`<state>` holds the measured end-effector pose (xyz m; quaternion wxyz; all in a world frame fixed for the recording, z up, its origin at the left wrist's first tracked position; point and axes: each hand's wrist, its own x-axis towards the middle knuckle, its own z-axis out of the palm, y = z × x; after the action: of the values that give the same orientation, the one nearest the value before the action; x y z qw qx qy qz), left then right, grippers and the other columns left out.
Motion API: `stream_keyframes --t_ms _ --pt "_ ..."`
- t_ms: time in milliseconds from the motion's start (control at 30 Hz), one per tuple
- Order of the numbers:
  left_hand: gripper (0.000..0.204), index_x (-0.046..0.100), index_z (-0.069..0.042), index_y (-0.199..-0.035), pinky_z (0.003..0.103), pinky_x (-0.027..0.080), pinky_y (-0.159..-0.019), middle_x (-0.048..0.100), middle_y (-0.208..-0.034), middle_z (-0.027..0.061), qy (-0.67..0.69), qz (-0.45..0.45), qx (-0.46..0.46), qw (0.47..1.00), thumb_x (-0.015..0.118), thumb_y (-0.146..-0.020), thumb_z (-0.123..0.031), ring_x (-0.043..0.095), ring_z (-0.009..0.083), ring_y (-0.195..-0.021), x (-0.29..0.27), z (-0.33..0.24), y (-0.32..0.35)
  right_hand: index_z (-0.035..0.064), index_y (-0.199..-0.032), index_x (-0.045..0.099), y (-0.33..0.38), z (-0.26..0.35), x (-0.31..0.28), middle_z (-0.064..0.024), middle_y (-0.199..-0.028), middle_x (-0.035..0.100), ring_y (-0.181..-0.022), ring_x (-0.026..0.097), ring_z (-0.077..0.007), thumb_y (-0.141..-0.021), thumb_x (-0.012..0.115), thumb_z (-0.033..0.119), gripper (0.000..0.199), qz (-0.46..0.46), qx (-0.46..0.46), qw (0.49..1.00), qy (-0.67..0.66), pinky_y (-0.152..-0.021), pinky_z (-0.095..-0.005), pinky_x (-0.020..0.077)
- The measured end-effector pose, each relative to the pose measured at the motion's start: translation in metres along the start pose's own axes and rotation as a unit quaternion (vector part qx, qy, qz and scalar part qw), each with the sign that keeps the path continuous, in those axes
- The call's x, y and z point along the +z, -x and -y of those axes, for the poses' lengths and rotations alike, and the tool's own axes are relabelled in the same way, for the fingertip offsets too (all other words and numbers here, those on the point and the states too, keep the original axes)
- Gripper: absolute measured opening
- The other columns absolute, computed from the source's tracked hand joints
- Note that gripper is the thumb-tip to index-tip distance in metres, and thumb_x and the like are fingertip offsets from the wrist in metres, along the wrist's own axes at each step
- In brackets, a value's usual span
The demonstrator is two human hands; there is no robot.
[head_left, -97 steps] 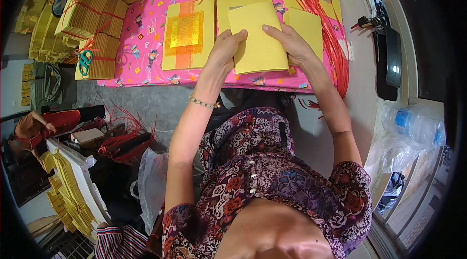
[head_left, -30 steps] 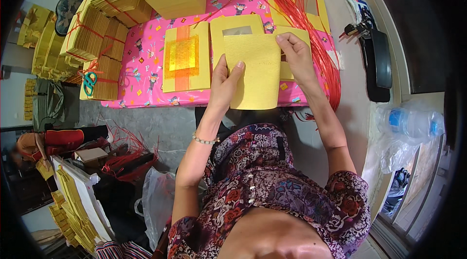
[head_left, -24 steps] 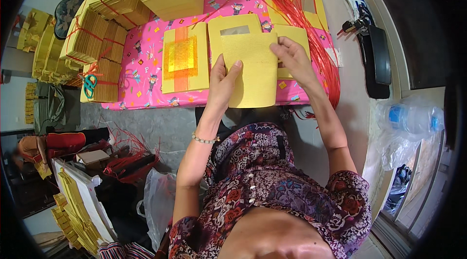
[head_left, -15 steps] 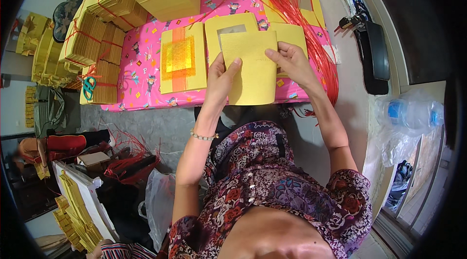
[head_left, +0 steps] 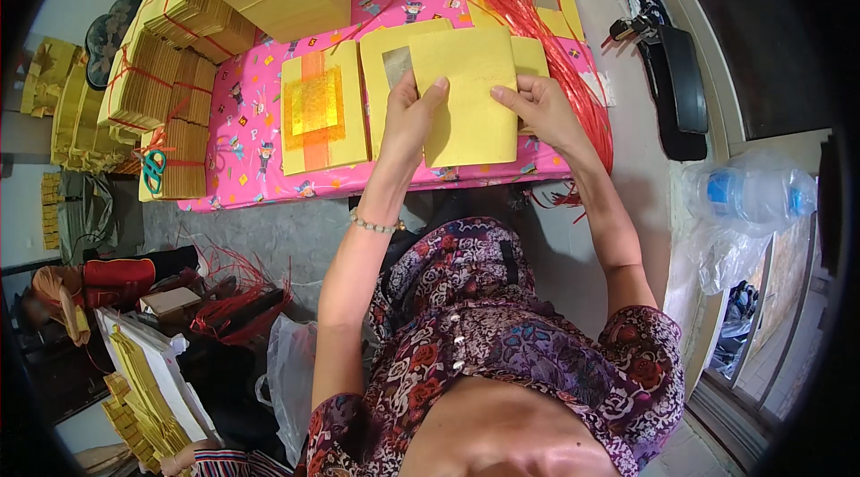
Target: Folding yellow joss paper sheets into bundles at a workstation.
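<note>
Around the foil-faced paper stack, the pink worktop shows bare strips on its left side and along the near edge below it. Left of that strip, tied paper bundles with scissors block passage. To the stack's right lie more yellow sheets, and beyond them red strings trail over the worktop's right edge.

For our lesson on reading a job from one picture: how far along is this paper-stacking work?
Done: tied bundles of yellow paper stand at the table's left. In hand: the left hand and right hand hold a yellow sheet above the pink cloth. Left: loose stacks, one gold-foiled, and red strings lie unused.
</note>
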<state>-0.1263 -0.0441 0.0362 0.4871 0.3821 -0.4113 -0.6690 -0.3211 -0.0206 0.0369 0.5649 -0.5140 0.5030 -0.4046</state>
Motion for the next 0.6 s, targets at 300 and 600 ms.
stream_keyframes --t_ms 300,600 --pt "0.023 0.052 0.002 -0.114 0.029 0.049 -0.079 0.062 -0.106 0.0097 0.037 0.009 -0.023 0.999 0.051 -0.092 -0.006 0.061 0.0145 -0.091 0.014 0.011 -0.030 -0.0030 -0.101 0.062 0.009 -0.002 -0.018 -0.0066 -0.083 0.067 -0.069 0.063 -0.0100 -0.090 0.060 0.027 0.032 -0.030 0.044 0.998 -0.013 -0.060 -0.0227 0.0519" --pt "0.023 0.053 0.001 -0.113 0.028 0.048 -0.076 0.062 -0.103 0.0075 0.017 -0.003 0.012 1.000 0.052 -0.091 -0.008 0.060 0.0133 -0.088 0.034 0.019 -0.051 0.0051 -0.092 0.060 0.018 -0.009 -0.036 -0.0002 -0.075 0.063 -0.062 0.060 -0.0048 -0.089 0.061 0.026 0.022 -0.068 0.039 0.996 0.040 -0.051 -0.0170 0.0454"
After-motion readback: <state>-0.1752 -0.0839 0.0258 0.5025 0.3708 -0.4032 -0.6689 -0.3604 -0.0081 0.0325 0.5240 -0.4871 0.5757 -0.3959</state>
